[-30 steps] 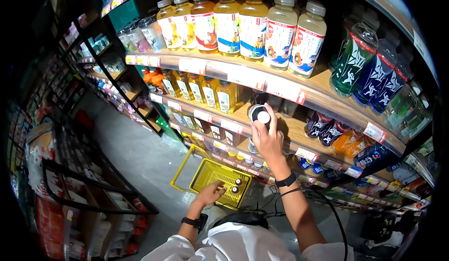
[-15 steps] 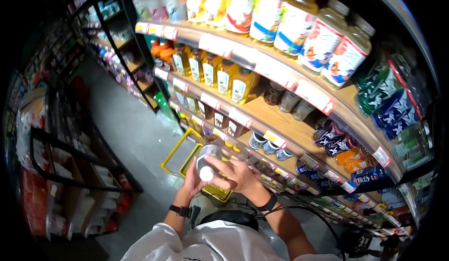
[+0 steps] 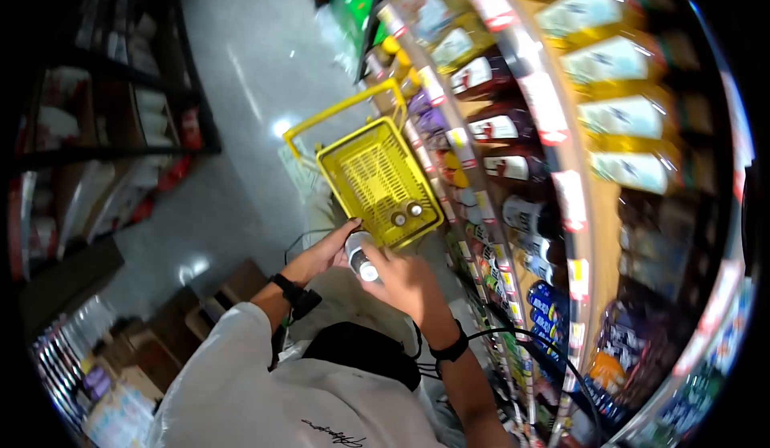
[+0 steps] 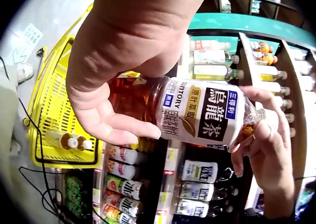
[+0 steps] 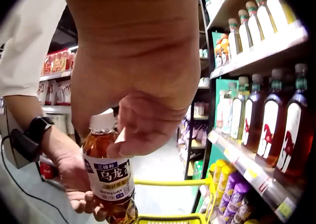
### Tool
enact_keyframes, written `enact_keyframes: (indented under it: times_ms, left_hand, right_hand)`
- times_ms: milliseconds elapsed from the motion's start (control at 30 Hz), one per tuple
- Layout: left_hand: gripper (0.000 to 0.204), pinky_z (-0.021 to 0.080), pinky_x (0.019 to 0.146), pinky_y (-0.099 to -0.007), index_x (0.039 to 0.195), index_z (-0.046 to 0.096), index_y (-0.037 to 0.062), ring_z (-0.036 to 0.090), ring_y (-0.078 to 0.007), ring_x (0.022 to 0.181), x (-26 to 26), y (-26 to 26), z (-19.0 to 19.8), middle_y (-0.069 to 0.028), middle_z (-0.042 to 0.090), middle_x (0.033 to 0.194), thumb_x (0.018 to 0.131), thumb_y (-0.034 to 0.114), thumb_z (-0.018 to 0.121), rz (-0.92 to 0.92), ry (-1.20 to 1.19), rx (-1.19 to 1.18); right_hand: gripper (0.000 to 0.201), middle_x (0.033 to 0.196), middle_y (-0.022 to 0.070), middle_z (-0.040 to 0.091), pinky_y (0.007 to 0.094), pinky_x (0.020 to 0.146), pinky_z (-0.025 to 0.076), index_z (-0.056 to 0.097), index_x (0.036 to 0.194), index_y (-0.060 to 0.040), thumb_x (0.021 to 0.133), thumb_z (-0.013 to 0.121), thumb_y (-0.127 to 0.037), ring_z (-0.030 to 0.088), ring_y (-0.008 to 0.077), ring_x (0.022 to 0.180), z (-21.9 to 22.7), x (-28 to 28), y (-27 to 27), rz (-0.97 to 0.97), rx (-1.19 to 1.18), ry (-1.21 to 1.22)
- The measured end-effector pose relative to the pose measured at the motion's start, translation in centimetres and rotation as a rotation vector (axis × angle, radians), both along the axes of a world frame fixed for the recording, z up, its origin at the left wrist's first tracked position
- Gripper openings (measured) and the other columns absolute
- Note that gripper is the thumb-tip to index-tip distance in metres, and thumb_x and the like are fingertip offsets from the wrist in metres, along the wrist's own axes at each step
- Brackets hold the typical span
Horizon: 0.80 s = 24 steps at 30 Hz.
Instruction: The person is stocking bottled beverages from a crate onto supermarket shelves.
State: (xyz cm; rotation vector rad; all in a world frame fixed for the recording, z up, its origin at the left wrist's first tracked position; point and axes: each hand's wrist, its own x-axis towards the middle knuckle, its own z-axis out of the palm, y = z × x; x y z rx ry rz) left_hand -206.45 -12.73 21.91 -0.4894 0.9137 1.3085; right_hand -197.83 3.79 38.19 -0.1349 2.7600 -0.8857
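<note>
The tea bottle (image 3: 360, 256) sat in the middle of the head view, just below the yellow basket (image 3: 377, 177), gripped by both hands. It held amber liquid, with a white cap and a white-and-blue label that the left wrist view showed plainly. The right hand (image 3: 405, 281) curled its fingers round the upper part near the cap, while the left hand (image 3: 333, 247) wrapped the lower body, thumb (image 4: 121, 130) lying along the side. In the right wrist view the bottle (image 5: 107, 172) stood nearly upright between the two grips.

A second earlier the right hand had been up at a middle shelf, fingers on this bottle's cap, while the left hand rested in the basket. Half a second earlier the bottle had come off the shelf and both hands met it in front of the body. By this moment it had dropped lower and closer to the basket's near rim, so the pick from the shelf looked finished and the bottle appeared to be on its way down.

Two small bottles (image 3: 406, 214) already lay at the basket's near end. The stocked shelves (image 3: 553, 127) filled the right side of the frame, the grey floor (image 3: 233, 87) the upper left, and a white sleeve (image 3: 216, 368) the bottom.
</note>
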Motion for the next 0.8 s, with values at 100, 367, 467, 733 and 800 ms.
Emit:
enact_keyframes:
  times_ms: [100, 367, 467, 733, 800]
  left_hand:
    - [0.055, 0.053, 0.055, -0.0293, 0.116, 0.063, 0.0122, 0.062, -0.0121, 0.063, -0.3, -0.4, -6.2, -0.0025, 0.067, 0.084, 0.105, 0.06, 0.038, -0.152, 0.038, -0.02]
    - [0.081, 0.055, 0.08, -0.0383, 0.157, 0.024, 0.0118, 0.068, -0.0243, 0.094, -3.9, -0.8, -13.9, -0.0158, 0.064, 0.125, 0.098, 0.057, 0.056, -0.231, 0.105, -0.243]
    - [0.086, 0.052, 0.09, -0.041, 0.161, 0.018, 0.0138, 0.068, -0.0264, 0.102, -6.0, -3.0, -18.3, -0.0174, 0.061, 0.13, 0.097, 0.054, 0.059, -0.336, 0.165, -0.277]
    - [0.066, 0.049, 0.092, -0.0389, 0.149, 0.043, 0.01, 0.068, -0.0227, 0.102, -12.8, -7.9, -19.6, -0.014, 0.066, 0.125, 0.097, 0.049, 0.059, -0.434, 0.31, -0.418]
    - [0.063, 0.049, 0.092, -0.0381, 0.146, 0.046, 0.0092, 0.068, -0.0218, 0.102, -14.4, -8.7, -19.6, -0.0131, 0.066, 0.124, 0.098, 0.049, 0.059, -0.431, 0.32, -0.417]
  right_hand:
    - [0.045, 0.091, 0.0132, 0.068, 0.0409, 0.058, 0.055, 0.058, 0.128, -0.0088, 0.086, 0.07, -0.022, 0.07, 0.0318, 0.073, -5.4, 0.1, -0.9, -0.012, 0.131, -0.156]
    - [0.057, 0.091, 0.0159, 0.07, 0.0437, 0.057, 0.055, 0.053, 0.139, -0.0064, 0.087, 0.07, -0.022, 0.069, 0.0348, 0.067, -20.9, 0.0, -1.2, -0.229, 0.155, -0.403]
    - [0.059, 0.09, 0.0171, 0.07, 0.044, 0.058, 0.056, 0.052, 0.141, -0.0059, 0.087, 0.07, -0.024, 0.069, 0.0349, 0.068, -26.3, 0.0, -1.1, -0.272, 0.2, -0.461]
    - [0.059, 0.092, 0.0188, 0.071, 0.0498, 0.068, 0.057, 0.051, 0.144, -0.0122, 0.087, 0.065, -0.016, 0.071, 0.0376, 0.079, -37.0, 2.6, 0.8, -0.408, 0.287, -0.643]
    - [0.059, 0.093, 0.0192, 0.071, 0.05, 0.069, 0.057, 0.05, 0.145, -0.0134, 0.088, 0.064, -0.016, 0.071, 0.0379, 0.081, -37.2, 2.4, 1.2, -0.439, 0.267, -0.699]
